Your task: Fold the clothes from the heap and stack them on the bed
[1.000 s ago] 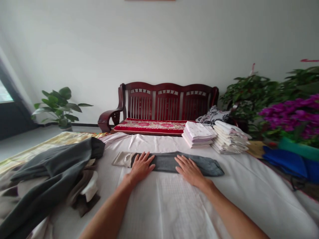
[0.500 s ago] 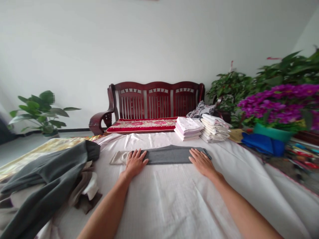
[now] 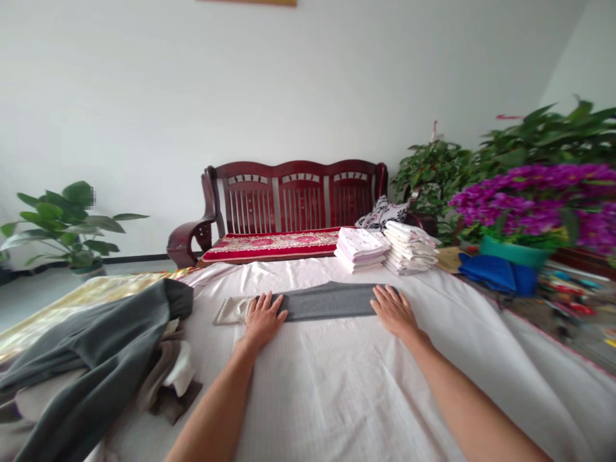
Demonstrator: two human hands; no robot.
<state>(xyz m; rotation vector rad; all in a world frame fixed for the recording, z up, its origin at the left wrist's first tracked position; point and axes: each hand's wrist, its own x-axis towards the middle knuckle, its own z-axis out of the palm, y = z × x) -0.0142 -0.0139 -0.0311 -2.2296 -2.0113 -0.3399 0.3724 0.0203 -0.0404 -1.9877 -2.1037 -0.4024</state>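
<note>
A pair of grey pants (image 3: pixel 330 301), folded lengthwise into a long strip, lies flat across the white sheet (image 3: pixel 332 391). Its left end has a pale beige waistband (image 3: pixel 231 310). My left hand (image 3: pixel 264 317) rests palm down where the waistband meets the grey cloth, fingers spread. On the strip's right end lies my right hand (image 3: pixel 393 310), flat with its fingers apart, covering part of that end. Neither hand grips the cloth.
On the left lies a loose heap of dark grey and brown clothes (image 3: pixel 110 346). Two folded cloth stacks, one pinkish (image 3: pixel 360 249) and one cream (image 3: pixel 410 249), stand at the far right. Behind is a wooden bench (image 3: pixel 298 199). Purple flowers (image 3: pixel 534 202) and a blue cloth (image 3: pixel 498 274) are at right.
The view has shifted slightly. My right hand has slid a little to the right along the strip, toward its end. My left hand stays on the waistband end.
</note>
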